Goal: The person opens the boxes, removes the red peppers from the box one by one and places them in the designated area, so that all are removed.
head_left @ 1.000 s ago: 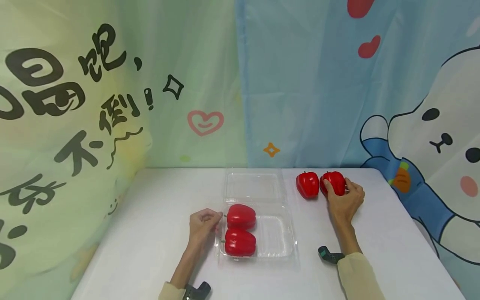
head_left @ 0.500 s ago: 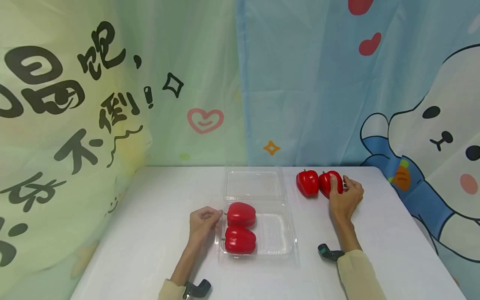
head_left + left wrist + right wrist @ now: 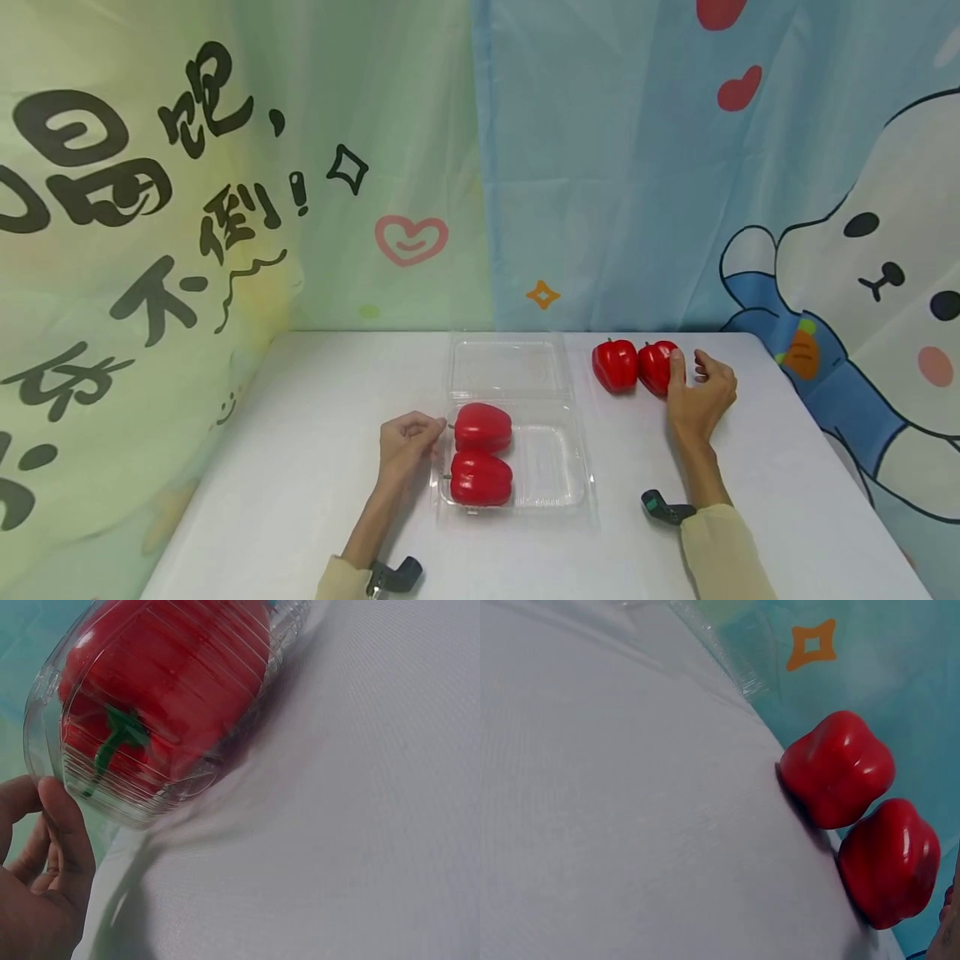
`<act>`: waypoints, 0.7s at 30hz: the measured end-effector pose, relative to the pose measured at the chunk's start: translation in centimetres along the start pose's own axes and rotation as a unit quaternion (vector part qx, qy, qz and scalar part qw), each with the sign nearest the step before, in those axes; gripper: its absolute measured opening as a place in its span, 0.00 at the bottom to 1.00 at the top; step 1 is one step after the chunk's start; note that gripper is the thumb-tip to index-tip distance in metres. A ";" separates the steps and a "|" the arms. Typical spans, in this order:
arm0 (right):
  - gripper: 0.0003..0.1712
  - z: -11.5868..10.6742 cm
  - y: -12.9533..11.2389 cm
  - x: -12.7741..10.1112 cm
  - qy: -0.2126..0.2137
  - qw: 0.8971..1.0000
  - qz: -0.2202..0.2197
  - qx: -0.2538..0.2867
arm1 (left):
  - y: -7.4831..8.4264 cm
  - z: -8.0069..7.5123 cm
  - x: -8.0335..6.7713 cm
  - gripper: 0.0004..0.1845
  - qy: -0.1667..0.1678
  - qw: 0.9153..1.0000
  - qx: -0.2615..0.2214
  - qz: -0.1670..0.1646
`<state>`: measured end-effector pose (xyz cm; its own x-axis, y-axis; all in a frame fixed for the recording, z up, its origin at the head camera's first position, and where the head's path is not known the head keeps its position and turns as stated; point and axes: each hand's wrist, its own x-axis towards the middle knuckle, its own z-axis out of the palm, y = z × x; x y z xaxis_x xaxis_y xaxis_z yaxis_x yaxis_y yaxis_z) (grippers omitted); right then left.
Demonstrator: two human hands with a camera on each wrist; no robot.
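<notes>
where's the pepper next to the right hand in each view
Head: the pepper by the right hand sits far right on the table, thumb against it, beside the other loose pepper.
Left wrist: not in view; only a boxed pepper shows.
Right wrist: bottom right, the lower of the two.
Shared landmark: the orange star on the curtain, top right in the right wrist view.

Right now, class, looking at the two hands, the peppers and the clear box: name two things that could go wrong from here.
1. The right hand only touches the right pepper with its thumb; that pepper sits against its neighbour, so lifting it may nudge the neighbour into rolling.
2. The clear box is light, and the left hand touches only its left rim, so it might slide or tip.
</notes>
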<state>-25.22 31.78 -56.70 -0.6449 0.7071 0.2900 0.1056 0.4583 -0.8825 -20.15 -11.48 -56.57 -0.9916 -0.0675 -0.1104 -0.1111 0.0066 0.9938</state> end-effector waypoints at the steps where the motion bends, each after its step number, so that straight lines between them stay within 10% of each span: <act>1: 0.35 -0.1 -0.1 0.0 0.004 1.000 -0.008 0.003 | 0.0 0.0 0.0 0.09 -0.002 1.000 -0.001 0.000; 21: 0.28 -1.6 -3.5 -1.1 -0.045 0.990 -0.123 0.046 | -0.3 0.0 0.0 0.11 0.001 1.000 -0.002 0.000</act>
<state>-23.65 30.28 -53.38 -0.7078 0.5276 0.4697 -0.1295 0.5566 -0.8206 -20.15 -11.51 -56.84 -0.9915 -0.0689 -0.1102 -0.1106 0.0025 0.9939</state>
